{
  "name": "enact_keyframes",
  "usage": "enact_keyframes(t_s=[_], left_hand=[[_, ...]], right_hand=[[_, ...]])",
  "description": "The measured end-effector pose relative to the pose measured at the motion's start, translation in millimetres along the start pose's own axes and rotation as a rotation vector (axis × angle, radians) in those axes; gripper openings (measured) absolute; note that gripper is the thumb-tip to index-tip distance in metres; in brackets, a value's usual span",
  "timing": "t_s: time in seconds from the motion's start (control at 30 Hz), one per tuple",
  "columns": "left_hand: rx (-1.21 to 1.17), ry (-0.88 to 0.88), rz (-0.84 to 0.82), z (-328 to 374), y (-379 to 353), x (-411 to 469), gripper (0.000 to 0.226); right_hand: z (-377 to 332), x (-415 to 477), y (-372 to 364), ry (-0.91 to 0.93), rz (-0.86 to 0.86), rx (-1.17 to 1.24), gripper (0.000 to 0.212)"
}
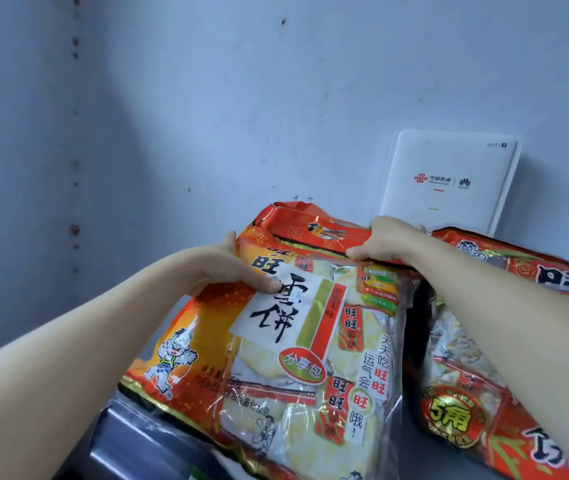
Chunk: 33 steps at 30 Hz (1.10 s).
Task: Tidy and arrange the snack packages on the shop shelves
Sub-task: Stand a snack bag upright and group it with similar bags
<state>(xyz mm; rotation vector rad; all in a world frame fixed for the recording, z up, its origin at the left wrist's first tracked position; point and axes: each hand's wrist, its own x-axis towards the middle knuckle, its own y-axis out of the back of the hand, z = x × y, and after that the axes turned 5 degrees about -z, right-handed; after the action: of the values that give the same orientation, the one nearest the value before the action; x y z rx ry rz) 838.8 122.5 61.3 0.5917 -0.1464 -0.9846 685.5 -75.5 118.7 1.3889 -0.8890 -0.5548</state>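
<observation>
Since it lies nearest, shelf edge: a grey metal lip (127, 434) at the bottom left, under the lower corner of the front bag.
Front container: a large red-orange rice-cracker bag (311, 341) with a cartoon boy and bold black Chinese lettering, leaning back, its top towards the rear.
Contents: pale round crackers in small clear wrappers with red labels, seen through the bag's clear window.
Left hand (220, 268): it grips the bag's upper left edge; the thumb lies flat on the white label and the fingers pass behind the bag, out of sight.
Right hand (383, 240): it pinches the red handle strip at the bag's top right; the thumb presses the front and the fingers curl over the top edge.
Neighbouring bags (466, 393): same brand, just to the right across a dark gap, also showing wrapped crackers; the right forearm crosses above them.
Router (449, 181): a white box marked WiFi 7, upright behind the bags, leaning on the wall.
Wall (276, 81): pale grey, speckled with dark spots.
</observation>
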Motion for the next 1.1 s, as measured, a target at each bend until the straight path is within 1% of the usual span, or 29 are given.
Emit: enact_keyframes(t_s=[0.07,0.13,0.2,0.3,0.37,0.43,0.47,0.5,0.53,0.6,0.67,0.7,0.73,0.8,0.87,0.9,0.93,0.97,1.03,1.1], left_hand=[[-0.035,-0.018,0.008,-3.5,-2.4,2.3,0.159],[-0.084,-0.062,0.044,-4.2,-5.3,3.8,0.161],[-0.142,-0.147,0.086,-1.3,-7.9,4.3,0.158],[-0.205,-0.361,0.209,7.7,-13.2,5.0,0.138],[-0.216,-0.476,0.294,11.8,-17.5,6.9,0.132],[-0.231,-0.573,0.366,13.1,-21.6,11.8,0.135],[-0.228,-0.618,0.404,13.7,-24.8,14.8,0.138],[-0.216,-0.65,0.44,14.3,-28.4,18.7,0.139],[-0.195,-0.675,0.474,15.2,-32.3,22.6,0.139],[-0.136,-0.675,0.521,16.1,-39.3,30.7,0.137],[-0.087,-0.643,0.554,15.3,-43.0,37.7,0.136],[-0.079,-0.635,0.565,14.8,-43.7,40.6,0.135],[-0.086,-0.646,0.574,14.9,-43.5,43.4,0.134],[-0.123,-0.692,0.606,18.4,-43.9,46.3,0.13],[-0.132,-0.717,0.634,23.4,-46.3,47.2,0.129],[-0.121,-0.708,0.63,24.6,-48.3,48.2,0.129],[-0.096,-0.689,0.619,24.3,-50.7,50.3,0.13],[-0.063,-0.66,0.606,23.0,-53.3,51.4,0.129],[-0.028,-0.588,0.571,16.2,-57.0,54.6,0.13],[-0.076,-0.529,0.465,8.5,-56.2,53.5,0.135]], right_hand=[[-1.0,-1.3,1.9,0.015,0.066,-0.026,0.043],[-1.1,-4.3,4.0,0.051,0.178,-0.025,0.035],[1.3,-7.7,8.9,0.09,0.308,-0.002,0.02],[5.8,-13.3,21.8,0.146,0.485,0.02,0.009],[8.5,-17.1,30.4,0.199,0.637,-0.004,0.009],[10.9,-20.7,39.3,0.258,0.823,-0.067,0.013],[12.1,-22.1,43.8,0.28,0.889,-0.092,0.014],[13.5,-22.8,48.0,0.288,0.912,-0.107,0.016],[14.9,-22.9,51.7,0.285,0.883,-0.101,0.02],[17.4,-22.4,54.9,0.264,0.728,-0.073,0.026],[19.3,-20.2,52.4,0.244,0.572,-0.135,0.031],[20.0,-19.3,51.2,0.236,0.535,-0.171,0.032],[20.5,-19.1,51.1,0.231,0.539,-0.181,0.031],[21.2,-22.1,54.6,0.226,0.621,-0.107,0.031],[22.7,-25.5,57.8,0.212,0.743,-0.015,0.041],[24.1,-26.5,58.0,0.205,0.771,-0.001,0.048],[26.3,-26.2,57.1,0.195,0.756,-0.001,0.058],[28.9,-25.7,55.3,0.182,0.698,0.009,0.073],[34.9,-24.4,53.0,0.145,0.511,0.114,0.104],[40.7,-23.2,54.4,0.091,0.395,0.241,0.123]])
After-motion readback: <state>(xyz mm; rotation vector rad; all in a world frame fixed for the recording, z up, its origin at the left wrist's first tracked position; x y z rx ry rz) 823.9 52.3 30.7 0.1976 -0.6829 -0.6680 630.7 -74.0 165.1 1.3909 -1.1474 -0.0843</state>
